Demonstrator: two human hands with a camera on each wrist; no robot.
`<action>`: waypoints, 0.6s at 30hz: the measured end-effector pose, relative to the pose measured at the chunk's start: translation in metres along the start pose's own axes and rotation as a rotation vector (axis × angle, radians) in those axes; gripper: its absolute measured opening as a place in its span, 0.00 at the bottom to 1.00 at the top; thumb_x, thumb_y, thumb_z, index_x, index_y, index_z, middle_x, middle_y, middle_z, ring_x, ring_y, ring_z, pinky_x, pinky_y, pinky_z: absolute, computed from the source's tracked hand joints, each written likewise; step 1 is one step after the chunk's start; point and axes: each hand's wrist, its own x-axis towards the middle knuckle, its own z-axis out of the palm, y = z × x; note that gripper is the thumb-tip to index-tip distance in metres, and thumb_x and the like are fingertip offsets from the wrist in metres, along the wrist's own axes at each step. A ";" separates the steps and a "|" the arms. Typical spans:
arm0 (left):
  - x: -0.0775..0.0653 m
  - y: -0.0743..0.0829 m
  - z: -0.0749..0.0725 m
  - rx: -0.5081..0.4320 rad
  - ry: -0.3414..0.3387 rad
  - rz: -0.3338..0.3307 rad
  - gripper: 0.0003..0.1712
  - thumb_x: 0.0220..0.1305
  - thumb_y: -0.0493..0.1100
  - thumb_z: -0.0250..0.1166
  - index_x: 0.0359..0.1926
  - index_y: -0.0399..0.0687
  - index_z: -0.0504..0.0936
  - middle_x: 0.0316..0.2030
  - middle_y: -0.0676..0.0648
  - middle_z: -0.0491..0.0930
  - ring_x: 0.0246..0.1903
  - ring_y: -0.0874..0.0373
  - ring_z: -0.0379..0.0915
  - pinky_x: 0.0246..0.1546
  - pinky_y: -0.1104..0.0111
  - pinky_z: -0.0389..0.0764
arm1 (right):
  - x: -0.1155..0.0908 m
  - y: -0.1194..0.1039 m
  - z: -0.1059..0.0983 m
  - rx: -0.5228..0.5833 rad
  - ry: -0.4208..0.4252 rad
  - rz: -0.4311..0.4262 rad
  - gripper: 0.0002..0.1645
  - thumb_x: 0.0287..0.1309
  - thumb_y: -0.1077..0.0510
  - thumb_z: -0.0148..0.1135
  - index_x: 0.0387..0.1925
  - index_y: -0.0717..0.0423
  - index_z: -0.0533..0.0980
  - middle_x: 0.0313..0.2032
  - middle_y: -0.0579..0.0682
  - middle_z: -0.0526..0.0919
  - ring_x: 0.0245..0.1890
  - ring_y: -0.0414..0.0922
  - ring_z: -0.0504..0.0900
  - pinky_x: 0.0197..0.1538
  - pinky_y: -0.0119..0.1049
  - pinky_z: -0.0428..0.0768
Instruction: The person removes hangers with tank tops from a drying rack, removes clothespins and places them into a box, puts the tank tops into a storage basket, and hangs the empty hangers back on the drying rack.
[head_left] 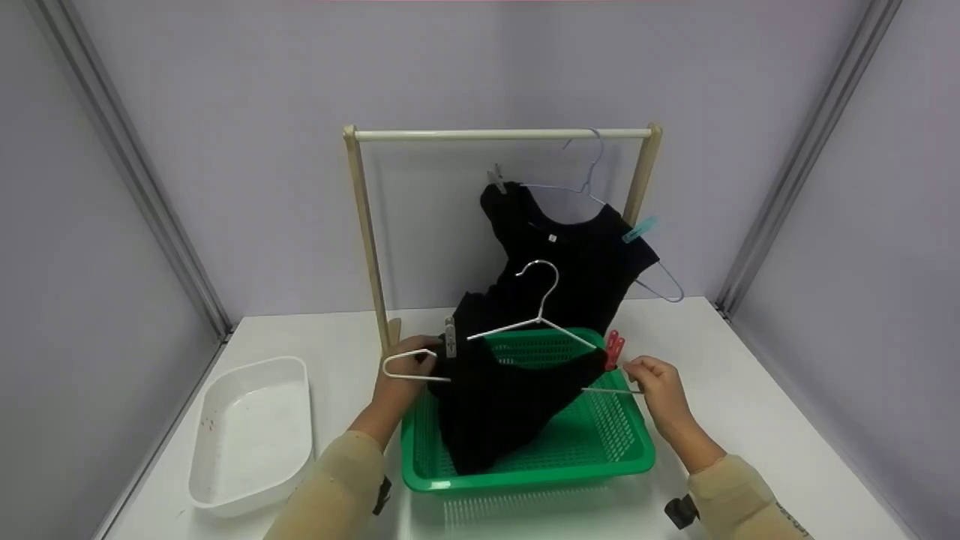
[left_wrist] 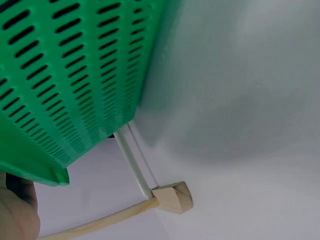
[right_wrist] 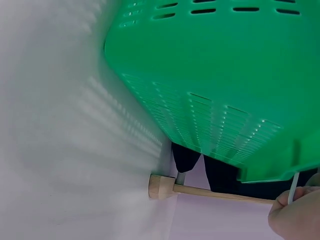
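Note:
A black sleeveless top (head_left: 499,405) hangs on a white wire hanger (head_left: 540,319) over the green basket (head_left: 525,480). A grey clothespin (head_left: 450,337) grips its left shoulder and a red clothespin (head_left: 614,349) its right one. My left hand (head_left: 401,375) pinches the cloth at the left shoulder, with the hanger's looped end across the fingers. At the other side, my right hand (head_left: 660,386) holds the hanger's right end; its white wire shows against the fingers in the right wrist view. The left wrist view shows only part of the left hand (left_wrist: 17,212), below the basket's rim.
Behind the basket stands a wooden rack (head_left: 502,136). A second black top (head_left: 570,255) hangs from its rod on a pale blue hanger (head_left: 592,169), with a grey and a blue clothespin (head_left: 640,229) on it. A white tub (head_left: 251,435) lies at the left.

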 end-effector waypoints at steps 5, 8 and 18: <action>0.001 0.012 0.000 -0.086 0.002 -0.025 0.14 0.56 0.28 0.66 0.43 0.43 0.87 0.40 0.44 0.87 0.41 0.51 0.83 0.41 0.60 0.84 | 0.010 0.019 -0.002 0.056 0.026 0.039 0.20 0.68 0.67 0.54 0.18 0.63 0.73 0.16 0.45 0.67 0.21 0.41 0.66 0.31 0.32 0.72; 0.000 0.015 0.001 -0.126 -0.016 -0.037 0.14 0.55 0.27 0.65 0.42 0.41 0.86 0.37 0.43 0.87 0.37 0.51 0.82 0.37 0.64 0.83 | 0.016 0.035 -0.003 0.103 0.037 0.054 0.19 0.68 0.66 0.56 0.19 0.64 0.76 0.15 0.45 0.68 0.21 0.40 0.65 0.32 0.33 0.74; -0.006 0.021 0.003 -0.058 -0.277 -0.133 0.15 0.59 0.30 0.66 0.49 0.36 0.84 0.42 0.39 0.85 0.43 0.47 0.80 0.44 0.56 0.82 | 0.013 0.035 -0.005 0.185 0.030 0.043 0.16 0.67 0.68 0.57 0.22 0.65 0.81 0.17 0.45 0.70 0.22 0.40 0.63 0.30 0.34 0.70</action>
